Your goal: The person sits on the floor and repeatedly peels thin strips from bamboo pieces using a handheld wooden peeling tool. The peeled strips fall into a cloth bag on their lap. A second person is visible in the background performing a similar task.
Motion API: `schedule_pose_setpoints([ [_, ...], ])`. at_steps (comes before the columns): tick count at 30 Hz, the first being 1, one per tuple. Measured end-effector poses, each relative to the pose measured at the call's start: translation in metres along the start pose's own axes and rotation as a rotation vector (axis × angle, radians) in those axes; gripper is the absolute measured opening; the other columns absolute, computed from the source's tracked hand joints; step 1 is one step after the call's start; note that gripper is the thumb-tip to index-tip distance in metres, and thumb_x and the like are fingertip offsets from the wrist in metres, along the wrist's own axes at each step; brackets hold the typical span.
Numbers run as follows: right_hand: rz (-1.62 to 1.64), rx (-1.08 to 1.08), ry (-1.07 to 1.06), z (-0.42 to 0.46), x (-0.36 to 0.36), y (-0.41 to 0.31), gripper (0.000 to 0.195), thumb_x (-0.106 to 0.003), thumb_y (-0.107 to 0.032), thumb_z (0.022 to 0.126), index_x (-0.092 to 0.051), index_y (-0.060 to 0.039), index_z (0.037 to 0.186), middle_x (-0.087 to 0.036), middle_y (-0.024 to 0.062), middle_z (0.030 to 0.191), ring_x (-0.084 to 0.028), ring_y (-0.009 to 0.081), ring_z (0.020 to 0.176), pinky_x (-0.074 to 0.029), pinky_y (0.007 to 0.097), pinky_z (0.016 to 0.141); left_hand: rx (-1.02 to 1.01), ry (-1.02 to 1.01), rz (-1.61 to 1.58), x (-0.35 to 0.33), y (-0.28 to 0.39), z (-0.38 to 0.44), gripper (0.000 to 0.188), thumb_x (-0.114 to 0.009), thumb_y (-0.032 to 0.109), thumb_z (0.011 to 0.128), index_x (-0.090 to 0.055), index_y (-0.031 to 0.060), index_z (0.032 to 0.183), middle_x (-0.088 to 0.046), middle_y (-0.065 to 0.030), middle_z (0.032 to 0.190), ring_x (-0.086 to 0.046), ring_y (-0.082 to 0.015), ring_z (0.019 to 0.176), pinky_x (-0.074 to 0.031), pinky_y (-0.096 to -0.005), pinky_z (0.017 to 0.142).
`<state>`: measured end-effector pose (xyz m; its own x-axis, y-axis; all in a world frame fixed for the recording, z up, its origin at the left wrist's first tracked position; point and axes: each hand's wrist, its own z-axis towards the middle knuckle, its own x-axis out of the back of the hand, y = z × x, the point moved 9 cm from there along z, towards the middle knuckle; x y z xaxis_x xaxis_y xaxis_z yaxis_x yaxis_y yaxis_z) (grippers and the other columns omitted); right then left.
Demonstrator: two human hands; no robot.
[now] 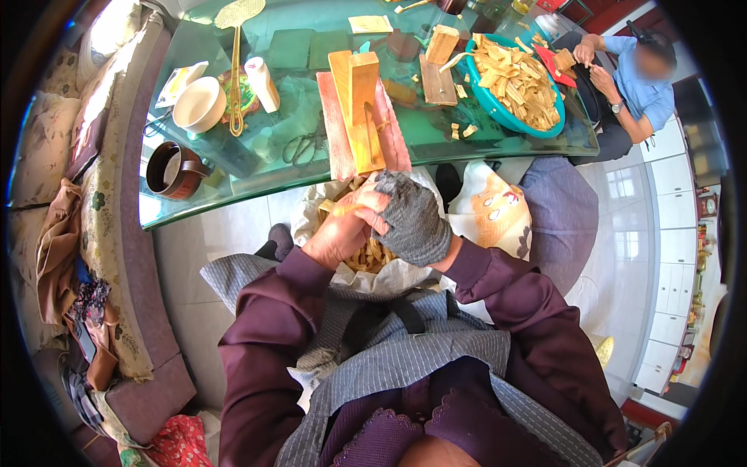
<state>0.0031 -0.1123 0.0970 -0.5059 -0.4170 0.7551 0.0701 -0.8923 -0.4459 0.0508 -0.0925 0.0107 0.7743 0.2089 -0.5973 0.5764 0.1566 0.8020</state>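
Note:
My bare left hand [348,225] and my right hand [411,219], in a grey knitted fingerless glove, meet just in front of the glass table's edge. A pale yellowish strip lies between the left hand's fingers; what the right hand's fingers hold is hidden. Right beyond the hands a wooden block stand [365,93] with a sloping piece rests on a pink towel [397,131]. Below my hands an open white sack [379,280] holds curled yellowish strips [369,257].
On the glass table [280,182] are a teal basin [496,111] full of strips, a white bowl [199,105], a dark mug [172,170], a skimmer [236,76], a white bottle [262,84] and wooden blocks [437,82]. A person [642,82] sits at the right end, hands on a small block.

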Motion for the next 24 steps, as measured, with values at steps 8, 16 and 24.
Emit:
schedule_pose_setpoints([
  [8, 0.057, 0.136, -0.045, -0.021, -0.006, -0.009, 0.025, -0.067, -0.013, 0.074, -0.060, -0.0124, 0.098, -0.060, 0.0084, 0.093, -0.058, 0.0304, 0.091, -0.046, 0.0414, 0.082, 0.465, 0.186, -0.673, 0.006, -0.066, -0.017, 0.032, -0.044, 0.012, 0.096, -0.043, 0.0047, 0.126, -0.059, -0.0060, 0.093, -0.061, -0.0157, 0.062, -0.053, -0.0269, 0.056],
  [16, 0.263, -0.209, 0.098, -0.010, 0.000, 0.030, 0.018, -0.055, -0.012, 0.084, -0.057, -0.0060, 0.101, -0.057, 0.0114, 0.087, -0.058, 0.0330, 0.082, -0.047, 0.0401, 0.068, 0.379, 0.225, -0.193, 0.002, -0.037, -0.006, 0.020, -0.042, 0.016, 0.097, -0.054, 0.0057, 0.109, -0.064, -0.0056, 0.085, -0.063, -0.0159, 0.073, -0.053, -0.0326, 0.060],
  [24, 1.053, -0.836, 0.095, -0.036, -0.056, 0.104, 0.025, -0.052, -0.028, 0.094, -0.052, -0.0025, 0.092, -0.054, 0.0037, 0.072, -0.053, 0.0136, 0.057, -0.043, 0.0284, 0.051, -0.520, 0.361, 1.333, -0.020, 0.080, -0.012, 0.027, -0.053, -0.004, 0.076, -0.059, 0.0031, 0.102, -0.055, -0.0140, 0.087, -0.056, -0.0336, 0.081, -0.047, -0.0371, 0.073],
])
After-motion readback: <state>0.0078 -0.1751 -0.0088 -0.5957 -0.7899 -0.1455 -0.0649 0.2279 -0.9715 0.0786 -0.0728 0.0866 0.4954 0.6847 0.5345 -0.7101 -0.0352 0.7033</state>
